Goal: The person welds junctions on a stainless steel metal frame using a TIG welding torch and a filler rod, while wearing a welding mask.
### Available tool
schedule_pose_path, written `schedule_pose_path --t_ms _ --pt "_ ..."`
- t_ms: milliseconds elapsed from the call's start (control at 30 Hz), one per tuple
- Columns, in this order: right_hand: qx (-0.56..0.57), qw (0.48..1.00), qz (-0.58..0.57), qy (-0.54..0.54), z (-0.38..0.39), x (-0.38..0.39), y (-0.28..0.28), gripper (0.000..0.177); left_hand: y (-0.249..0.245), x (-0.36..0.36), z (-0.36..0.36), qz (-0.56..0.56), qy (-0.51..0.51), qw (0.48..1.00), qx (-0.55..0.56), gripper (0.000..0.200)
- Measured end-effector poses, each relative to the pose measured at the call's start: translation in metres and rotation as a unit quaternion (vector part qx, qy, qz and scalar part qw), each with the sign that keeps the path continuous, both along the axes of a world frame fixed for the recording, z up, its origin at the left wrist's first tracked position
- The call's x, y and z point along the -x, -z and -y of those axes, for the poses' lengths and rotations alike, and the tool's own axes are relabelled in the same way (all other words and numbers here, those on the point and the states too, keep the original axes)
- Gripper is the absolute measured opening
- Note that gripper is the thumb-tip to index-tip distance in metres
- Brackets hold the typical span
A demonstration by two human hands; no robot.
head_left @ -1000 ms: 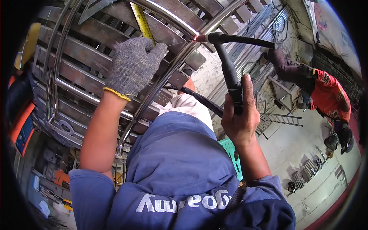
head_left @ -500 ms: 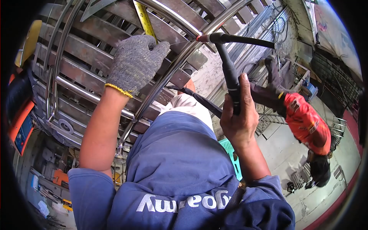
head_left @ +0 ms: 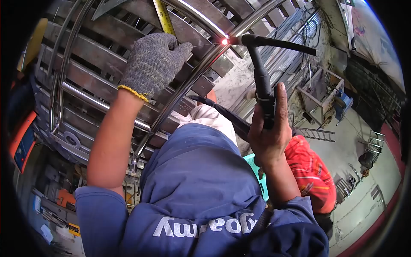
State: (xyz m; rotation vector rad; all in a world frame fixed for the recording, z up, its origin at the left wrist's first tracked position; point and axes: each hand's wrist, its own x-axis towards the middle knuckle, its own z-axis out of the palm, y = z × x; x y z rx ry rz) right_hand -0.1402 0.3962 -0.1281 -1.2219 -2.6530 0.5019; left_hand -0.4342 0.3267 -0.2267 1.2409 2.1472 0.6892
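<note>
My left hand (head_left: pixel 156 66), in a grey knit glove with a yellow cuff, pinches a thin filler rod (head_left: pixel 203 45) between thumb and finger. The rod's far end reaches a bright glow at a joint of shiny steel tubes (head_left: pixel 188 85). My bare right hand (head_left: pixel 270 132) is closed around the black handle of a TIG welding torch (head_left: pixel 260 70). Its head lies across the top, with the nozzle against or very near the glowing joint. A yellow tape measure blade (head_left: pixel 164 19) lies just beyond my gloved hand.
Flat steel bars (head_left: pixel 96 60) lie beneath the tube frame. The torch cable (head_left: pixel 227 112) passes beside my leg. A person in a red shirt (head_left: pixel 310 171) is close on my right. A green stool (head_left: pixel 257 173) stands beside me, and an orange machine (head_left: pixel 22 141) at far left.
A bright glow has appeared at the torch tip. Torch and right hand have shifted slightly right. The person in red has moved left, closer to my right arm.
</note>
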Motion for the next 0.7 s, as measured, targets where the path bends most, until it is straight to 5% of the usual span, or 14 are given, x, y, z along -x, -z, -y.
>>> schedule_pose_path --t_ms 467,600,700 --pt "-0.035 0.998 0.010 -0.044 0.002 0.009 0.001 0.074 0.000 0.004 -0.002 -0.011 0.017 0.999 0.040 0.046" --pt "-0.043 0.997 0.022 -0.057 0.006 0.014 -0.002 0.075 0.009 0.011 0.003 -0.038 0.107 0.992 -0.051 0.028" --pt "-0.029 0.998 0.022 -0.051 0.007 0.015 -0.005 0.076 0.012 0.010 0.002 -0.047 0.100 0.992 -0.059 0.035"
